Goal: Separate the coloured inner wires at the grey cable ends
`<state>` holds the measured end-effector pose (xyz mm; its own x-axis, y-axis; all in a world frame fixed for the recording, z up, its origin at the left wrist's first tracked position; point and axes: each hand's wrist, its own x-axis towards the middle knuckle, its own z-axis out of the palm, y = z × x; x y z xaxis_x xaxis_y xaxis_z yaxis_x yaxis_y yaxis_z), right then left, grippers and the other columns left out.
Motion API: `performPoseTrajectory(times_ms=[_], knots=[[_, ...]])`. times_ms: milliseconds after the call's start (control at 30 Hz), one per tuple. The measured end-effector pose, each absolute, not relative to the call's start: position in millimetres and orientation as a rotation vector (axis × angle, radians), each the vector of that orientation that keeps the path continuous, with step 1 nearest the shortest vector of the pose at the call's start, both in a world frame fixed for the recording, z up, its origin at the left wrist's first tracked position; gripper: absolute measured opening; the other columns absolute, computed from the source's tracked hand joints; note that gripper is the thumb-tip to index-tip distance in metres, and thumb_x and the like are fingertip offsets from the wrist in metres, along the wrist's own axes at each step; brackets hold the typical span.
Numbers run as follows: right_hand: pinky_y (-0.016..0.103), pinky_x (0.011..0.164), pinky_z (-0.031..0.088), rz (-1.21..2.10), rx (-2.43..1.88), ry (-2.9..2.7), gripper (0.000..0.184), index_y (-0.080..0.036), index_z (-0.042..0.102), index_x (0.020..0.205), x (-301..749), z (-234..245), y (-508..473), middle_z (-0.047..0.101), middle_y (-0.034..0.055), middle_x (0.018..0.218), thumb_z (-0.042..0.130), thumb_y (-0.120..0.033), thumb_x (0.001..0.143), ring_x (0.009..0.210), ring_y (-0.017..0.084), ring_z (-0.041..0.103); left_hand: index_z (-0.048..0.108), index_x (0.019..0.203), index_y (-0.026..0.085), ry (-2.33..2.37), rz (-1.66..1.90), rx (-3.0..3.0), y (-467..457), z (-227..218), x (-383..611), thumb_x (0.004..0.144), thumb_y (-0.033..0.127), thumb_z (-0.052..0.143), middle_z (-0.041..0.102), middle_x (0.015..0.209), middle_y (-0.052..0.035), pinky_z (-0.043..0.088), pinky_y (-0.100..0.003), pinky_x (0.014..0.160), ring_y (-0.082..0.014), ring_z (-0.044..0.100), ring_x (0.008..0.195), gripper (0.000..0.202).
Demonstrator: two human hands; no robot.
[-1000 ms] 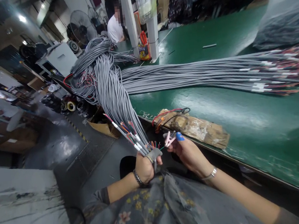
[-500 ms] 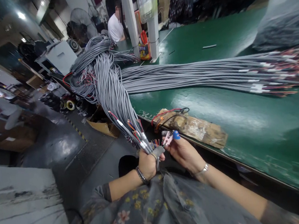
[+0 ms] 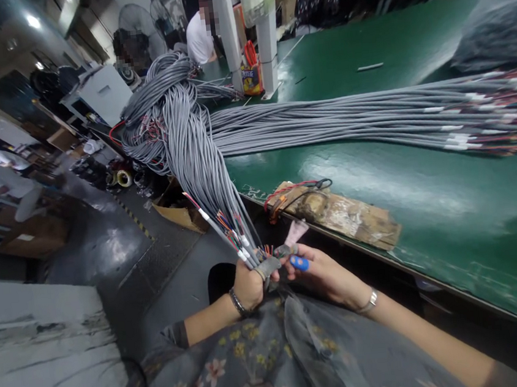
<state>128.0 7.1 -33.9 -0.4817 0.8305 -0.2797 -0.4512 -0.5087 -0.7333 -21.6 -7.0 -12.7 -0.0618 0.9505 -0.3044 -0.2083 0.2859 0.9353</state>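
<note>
My left hand is closed around several grey cables near their ends, where white sleeves and thin coloured wires show. Grey wrapping covers a finger or thumb of that hand. Right beside it, my right hand is closed in a pinch near short coloured wire ends. It wears a blue finger cot, and grey wrapping covers another fingertip. A pale pink strip, its material unclear, sticks up from these fingers. From my left hand the cables run up into a large grey cable bundle hanging over the table edge.
On the green table more grey cables lie stretched to the right. A worn wooden board with red and black leads lies at the near edge. A white post stands behind; a person sits beyond it. Below is an open cardboard box.
My right hand has lowered and turned, its blue-capped digit now down by my left hand. The pale pink strip now points upward. My left hand keeps its hold; the view has shifted slightly.
</note>
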Motion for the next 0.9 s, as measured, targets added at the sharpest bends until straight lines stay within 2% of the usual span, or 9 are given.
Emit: performPoseTrajectory(times_ms=[267, 467, 667, 767, 833, 900], knots=[[0.028, 0.063, 0.041, 1.941, -0.919, -0.912, 0.038, -0.019, 0.063, 0.073, 125, -21, 9, 0.063, -0.0018, 0.063, 0.082, -0.046, 0.055, 0.062, 0.014, 0.054, 0.059, 0.05, 0.015, 1.182, 1.012, 1.029, -7, -22, -30, 0.067, 0.045, 0.074, 0.056, 0.043, -0.0007, 0.038, -0.023, 0.047, -0.0094, 0.048, 0.041, 0.038], [0.027, 0.062, 0.04, 1.872, -1.024, -0.874, 0.029, -0.018, 0.064, 0.067, 121, -25, 8, 0.063, -0.002, 0.064, 0.082, -0.037, 0.054, 0.06, 0.012, 0.051, 0.059, 0.05, 0.015, 1.197, 0.945, 1.009, -5, -20, -31, 0.066, 0.042, 0.074, 0.055, 0.043, -0.0002, 0.034, -0.023, 0.046, -0.0087, 0.046, 0.039, 0.035], [0.024, 0.052, 0.04, 1.778, -1.06, -0.488, 0.02, -0.021, 0.056, 0.058, 127, -42, 12, 0.048, -0.0062, 0.051, 0.075, -0.029, 0.058, 0.05, 0.01, 0.042, 0.059, 0.053, 0.015, 1.209, 0.922, 0.959, -6, -15, -31, 0.064, 0.036, 0.075, 0.055, 0.042, 0.0004, 0.035, -0.023, 0.046, -0.0092, 0.047, 0.039, 0.028], [0.027, 0.059, 0.045, 1.913, -0.969, -0.483, 0.018, -0.02, 0.063, 0.067, 133, -42, 9, 0.057, -0.0024, 0.062, 0.076, -0.03, 0.058, 0.058, 0.012, 0.051, 0.058, 0.051, 0.015, 1.227, 0.942, 0.945, -6, -16, -31, 0.064, 0.037, 0.075, 0.055, 0.042, 0.0003, 0.034, -0.023, 0.045, -0.0087, 0.046, 0.038, 0.03], [0.029, 0.066, 0.047, 2.019, -0.888, -0.552, 0.026, -0.02, 0.067, 0.077, 133, -38, 5, 0.063, 0.0007, 0.074, 0.079, -0.032, 0.057, 0.067, 0.014, 0.056, 0.059, 0.052, 0.015, 1.222, 0.935, 0.955, -6, -17, -31, 0.063, 0.04, 0.075, 0.055, 0.043, -0.0002, 0.033, -0.023, 0.044, -0.0088, 0.045, 0.038, 0.031], [0.029, 0.066, 0.046, 2.044, -0.86, -0.664, 0.031, -0.02, 0.068, 0.08, 131, -34, 2, 0.064, 0.0006, 0.073, 0.08, -0.036, 0.057, 0.067, 0.014, 0.056, 0.06, 0.053, 0.015, 1.219, 0.914, 0.973, -6, -17, -30, 0.062, 0.043, 0.075, 0.056, 0.044, -0.0006, 0.033, -0.023, 0.044, -0.009, 0.045, 0.039, 0.034]])
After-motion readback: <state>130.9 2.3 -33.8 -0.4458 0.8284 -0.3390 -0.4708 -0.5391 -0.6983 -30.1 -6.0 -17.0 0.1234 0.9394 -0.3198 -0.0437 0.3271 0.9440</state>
